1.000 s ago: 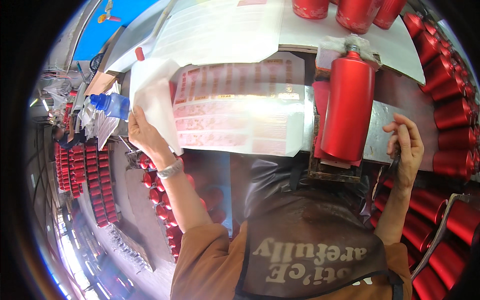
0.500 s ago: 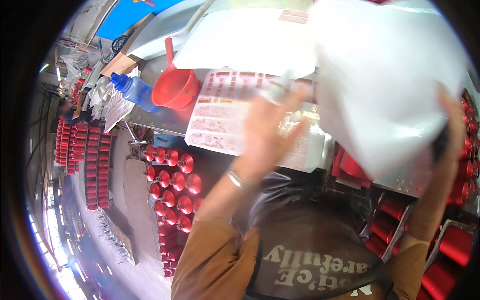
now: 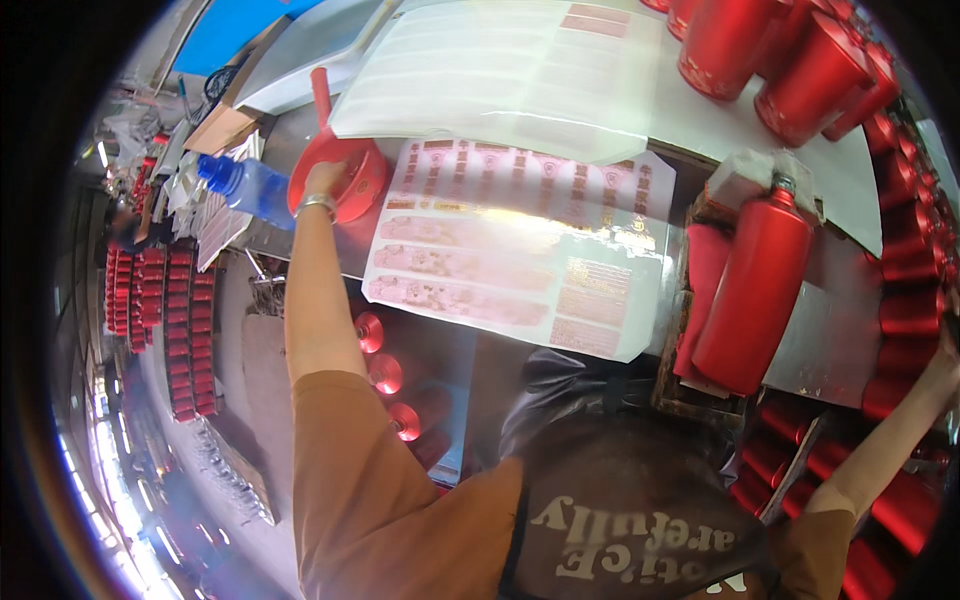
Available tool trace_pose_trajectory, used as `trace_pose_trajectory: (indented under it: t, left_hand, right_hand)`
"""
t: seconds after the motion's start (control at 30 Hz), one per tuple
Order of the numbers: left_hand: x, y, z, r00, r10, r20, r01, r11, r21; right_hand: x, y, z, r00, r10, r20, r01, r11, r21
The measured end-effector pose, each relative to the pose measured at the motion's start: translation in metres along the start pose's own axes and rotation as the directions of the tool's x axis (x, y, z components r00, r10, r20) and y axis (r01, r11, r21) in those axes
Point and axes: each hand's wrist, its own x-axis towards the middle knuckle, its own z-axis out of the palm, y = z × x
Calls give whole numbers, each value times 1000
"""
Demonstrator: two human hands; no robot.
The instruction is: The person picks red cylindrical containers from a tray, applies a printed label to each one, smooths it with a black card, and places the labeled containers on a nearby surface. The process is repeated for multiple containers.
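Observation:
My left hand (image 3: pixel 325 180) reaches down into a red plastic dipper (image 3: pixel 368 185) left of the printed sheet; its fingers are hidden inside the bowl. At the far right rim, my right hand (image 3: pixel 948 345) is by the stacked red bottles (image 3: pixel 905 290), partly cut off, so its fingers do not show clearly. In front of me lies a sheet of pink and gold printed labels (image 3: pixel 480 240). Right of it, a glossy red bottle (image 3: pixel 755 295) rests tilted on a wooden stand (image 3: pixel 680 390), its neck against a white block (image 3: pixel 745 180).
Behind the labels lies a larger pale translucent sheet (image 3: pixel 480 80). A blue-capped water bottle (image 3: pixel 245 190) lies beside the dipper. Several red bottles (image 3: pixel 725 45) stand at the back right. More red bottles (image 3: pixel 385 375) are racked below the table's left side. A blurred person (image 3: pixel 125 230) is far left.
My left hand has moved left from over the labels into the dipper. The big white sheet by my right hand has gone from view, uncovering the red bottle; that hand has moved outward right.

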Motion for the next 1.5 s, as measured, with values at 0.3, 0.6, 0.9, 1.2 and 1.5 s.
trace_pose_trajectory:
  t: [0.3, 0.6, 0.9, 1.2, 1.5]
  left_hand:
    - [-201, 175, -14, 946, 306, 108, -94, 575, -813]
    - [-305, 318, 60, 743, 575, 343, -38, 548, -836]
    - [-284, 349, 80, 685, 702, 197, -651, 711, -267]
    - [-204, 354, 124, 560, 828, 10, -784, 534, -317]
    - [-257, 347, 128, 647, 701, -299, -761, 620, -193]
  right_hand:
    - [-64, 23, 202, 995, 62, -77, -50, 989, 140]
    - [-149, 40, 266, 959, 227, -169, -187, 956, 224]
    - [-191, 68, 248, 906, 336, -258, -218, 891, 397]
    - [-200, 76, 266, 863, 394, -316, -280, 894, 349]
    - [-204, 84, 278, 848, 432, -308, -324, 881, 344]
